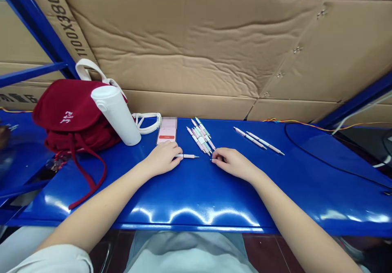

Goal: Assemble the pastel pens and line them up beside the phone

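My left hand (164, 158) is closed around a pale pink pen (187, 156), whose thin point faces right, toward my other hand. The pen lies low over the blue tabletop. My right hand (228, 161) is pinched, with a tiny dark bit showing at its fingertips; I cannot make out what it is. Just behind my right fingertips lies a loose pile of several pens (200, 136) in pink, white and pale green. Beyond my left fingers rests a phone (167, 130) with a pink screen, its lower edge partly hidden by that hand.
Two more pens (259, 139) lie to the right. On the left, a white bottle (118, 115) leans beside a red bag (70, 105) with trailing straps. A black cable (324, 160) crosses the right side of the blue table (196, 199). Cardboard (190, 52) walls the back.
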The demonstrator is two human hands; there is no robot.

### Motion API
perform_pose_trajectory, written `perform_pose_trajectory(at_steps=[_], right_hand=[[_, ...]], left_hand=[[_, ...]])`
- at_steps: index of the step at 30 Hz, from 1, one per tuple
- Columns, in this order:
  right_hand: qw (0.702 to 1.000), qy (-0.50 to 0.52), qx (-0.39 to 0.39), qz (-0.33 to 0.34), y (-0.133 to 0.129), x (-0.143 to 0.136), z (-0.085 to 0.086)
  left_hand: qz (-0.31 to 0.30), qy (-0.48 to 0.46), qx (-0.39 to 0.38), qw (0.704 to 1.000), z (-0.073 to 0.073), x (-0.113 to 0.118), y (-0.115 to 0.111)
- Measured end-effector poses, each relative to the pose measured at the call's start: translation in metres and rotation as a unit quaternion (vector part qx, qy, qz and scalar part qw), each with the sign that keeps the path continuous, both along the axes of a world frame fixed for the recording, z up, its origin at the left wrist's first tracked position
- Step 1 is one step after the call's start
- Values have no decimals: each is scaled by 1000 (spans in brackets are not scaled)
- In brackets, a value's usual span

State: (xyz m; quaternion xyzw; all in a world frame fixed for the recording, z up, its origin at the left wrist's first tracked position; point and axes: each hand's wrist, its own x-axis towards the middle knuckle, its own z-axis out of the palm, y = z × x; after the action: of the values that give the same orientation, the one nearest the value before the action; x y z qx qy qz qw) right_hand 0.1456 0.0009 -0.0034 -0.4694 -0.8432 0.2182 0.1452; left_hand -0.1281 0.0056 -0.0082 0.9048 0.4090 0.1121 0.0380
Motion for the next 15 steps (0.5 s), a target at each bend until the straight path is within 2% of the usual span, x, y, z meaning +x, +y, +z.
perform_pose_trajectory(at_steps=[4,8,15], right_hand=[[1000,-4,12,18,-3,-8,-3],[999,-10,20,34,-11,-26,-6],[998,1,39,57,-18,-36,-15]], left_hand=[[-7,5,0,1000,0,-1,1],[-14,-29,10,999,-1,4,-2],[-94,-70,71,991,-12,29,-19]])
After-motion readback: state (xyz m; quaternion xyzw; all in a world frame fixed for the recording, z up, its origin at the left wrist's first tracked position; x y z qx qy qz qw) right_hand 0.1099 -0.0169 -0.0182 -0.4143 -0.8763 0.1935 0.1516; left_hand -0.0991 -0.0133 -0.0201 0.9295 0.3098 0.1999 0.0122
